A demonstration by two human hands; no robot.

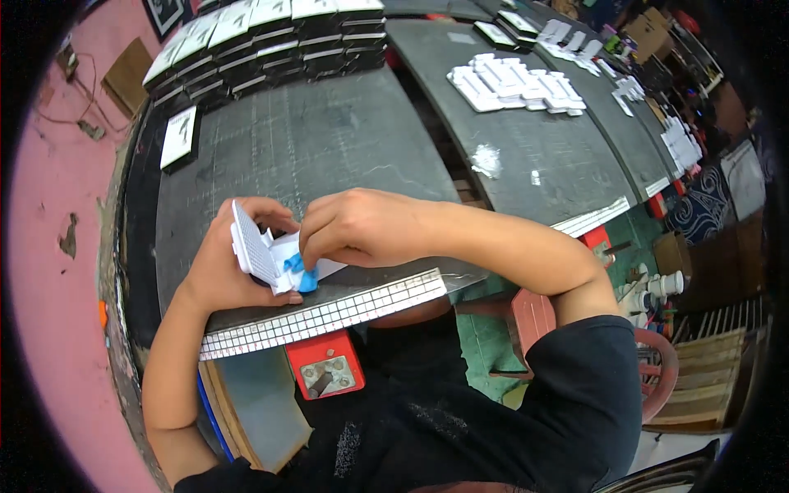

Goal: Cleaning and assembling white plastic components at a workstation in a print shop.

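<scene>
A white plastic folding stand (255,246) with a ribbed plate is tilted up over the front of the dark table. My left hand (215,261) is closed around its left side, thumb and fingers wrapping the edges. From the right, my right hand (366,226) reaches across with bent fingers and pinches a crumpled blue cloth (307,281). The cloth is pressed against the inner part of the stand, near its hinge. My right fingers partly hide the flat white base.
Stacked black-and-white boxes (263,48) line the back left, with one box (178,138) lying apart. White plastic stands (516,84) are piled on the table to the right. A white gridded strip (329,315) runs along the front edge, above a red box-like object (325,367).
</scene>
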